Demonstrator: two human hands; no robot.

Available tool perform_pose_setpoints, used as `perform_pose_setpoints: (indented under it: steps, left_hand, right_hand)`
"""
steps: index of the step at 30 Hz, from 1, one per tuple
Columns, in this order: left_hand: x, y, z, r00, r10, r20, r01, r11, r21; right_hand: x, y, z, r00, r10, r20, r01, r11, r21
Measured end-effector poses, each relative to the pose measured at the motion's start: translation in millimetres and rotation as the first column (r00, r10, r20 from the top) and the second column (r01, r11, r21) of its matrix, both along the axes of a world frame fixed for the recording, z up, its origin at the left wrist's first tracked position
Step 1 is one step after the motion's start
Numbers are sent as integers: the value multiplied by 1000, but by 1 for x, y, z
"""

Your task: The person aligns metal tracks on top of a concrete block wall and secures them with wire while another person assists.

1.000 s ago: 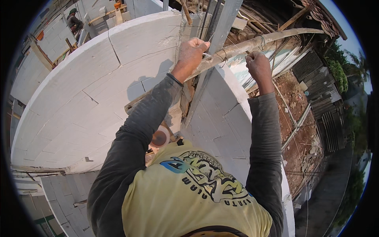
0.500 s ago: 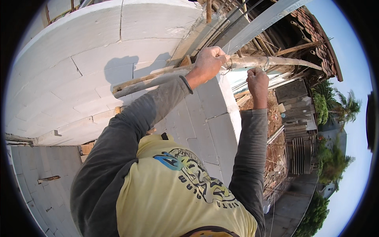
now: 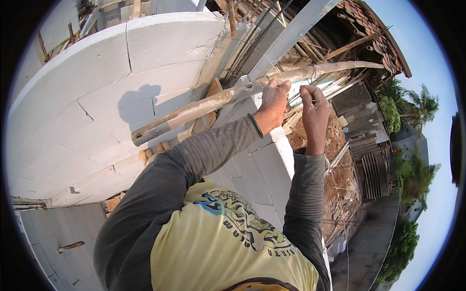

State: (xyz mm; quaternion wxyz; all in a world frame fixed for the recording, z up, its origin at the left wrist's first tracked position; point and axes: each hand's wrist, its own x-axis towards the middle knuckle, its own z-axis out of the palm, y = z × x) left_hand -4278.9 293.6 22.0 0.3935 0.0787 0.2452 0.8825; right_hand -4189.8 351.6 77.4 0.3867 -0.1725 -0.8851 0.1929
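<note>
A long, round wooden pole (image 3: 194,112) runs slantwise across the view, from the block wall at left toward the tiled roof at right. Just below the pole, my left hand (image 3: 274,104) is closed, and a thin wire-like strand shows at its fingertips. Beside it on the right, my right hand (image 3: 315,114) is raised with thumb and forefinger pinched together; whatever is between them is too small to make out. A dark wire loop (image 3: 313,73) goes round the pole above my right hand. Both hands are close together but apart.
A white block wall (image 3: 165,48) curves along the left and back. Behind the pole rises a pale upright beam (image 3: 291,41) beside dark steel bars (image 3: 250,46). Corrugated sheets (image 3: 361,116) and reddish rubble ground (image 3: 310,133) lie lower right.
My left hand has come down off the pole and moved right, closer to my right hand. The view has shifted, and the pole now slants more steeply.
</note>
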Motion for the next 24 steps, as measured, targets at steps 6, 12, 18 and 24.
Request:
perform_pose_setpoints:
  steps: [6, 12, 18, 24]
  left_hand:
    - [7, 9, 13, 974, -74, 213, 79, 997, -12]
    - [4, 21, 13, 959, -151, 242, 127, 986, 112]
    - [4, 36, 10, 954, -178, 240, 130, 970, 205]
    - [-3, 49, 4, 964, -187, 190, 134, 956, 261]
  right_hand:
    - [22, -8, 14, 954, 110, 279, -69, 986, -151]
    - [36, -29, 40, 851, -38, 524, -59, 984, 168]
    - [43, -50, 82, 664, -265, 699, 22, 942, 336]
    - [66, -30, 102, 688, -184, 701, -94, 936, 338]
